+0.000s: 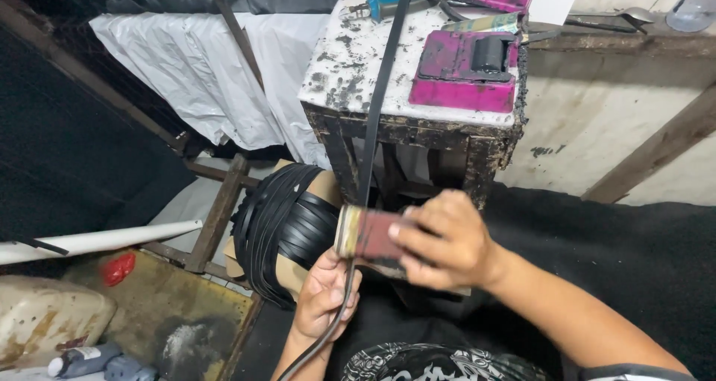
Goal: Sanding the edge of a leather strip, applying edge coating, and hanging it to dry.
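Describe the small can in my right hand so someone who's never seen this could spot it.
Start at the stained white stool, then drop to the two hands below it. The right hand grips a small red can on its side, beside the black strap. Its dull brass-coloured rim sets it apart.

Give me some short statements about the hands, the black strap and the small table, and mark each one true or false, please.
1. The right hand holds a small can against the black strap. True.
2. The left hand is empty. False: it grips the strap below the can.
3. The strap runs up over the small table. True.
4. The pink tray lies on the floor. False: it sits on the table.
5. Coiled straps lie left of the hands. True.
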